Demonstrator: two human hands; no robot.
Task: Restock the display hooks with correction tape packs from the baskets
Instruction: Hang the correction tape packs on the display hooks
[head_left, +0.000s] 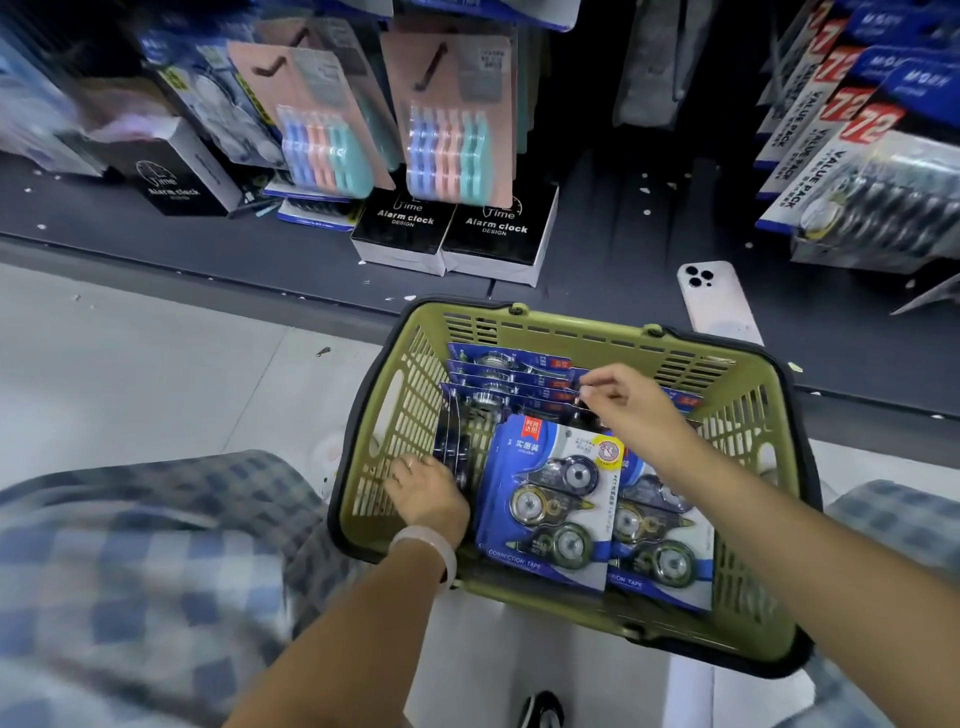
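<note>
Seen from above: an olive-green slotted basket (675, 358) with a dark rim, resting on the pale floor against the edge of a dark low shelf (156, 234). Inside it, blue correction tape packs (550, 499): two lying face up at the near side, printed "CORRECTION TAPE" along the bottom edge with Chinese characters at the top, each showing three round dispensers under a clear blister; more packs standing on edge in rows at the far left of the basket.

Left hand (428, 496), a pale bangle (431, 551) on its wrist, down in the near-left part of the basket, fingers curled round the near end of the upright packs. Right hand (623, 397) reaching over the middle of the basket, thumb and fingertips pinched on the top edge of a standing pack in the far rows.

On the dark shelf beyond the basket, two black boxes (452, 228) lettered "Time Alarm clock DESIGN", a third such box further left. Above them, pink cards on hooks (447, 119) carrying blue, pink and teal items, too blurred to name. At the far right, hanging packs (852, 150) marked "72" and "VALUE PACK". A pale pink phone (714, 301) lying camera-side up on the shelf, just beyond the basket's far right corner. Checked blue-grey fabric (130, 561) over the knees at both lower corners.
</note>
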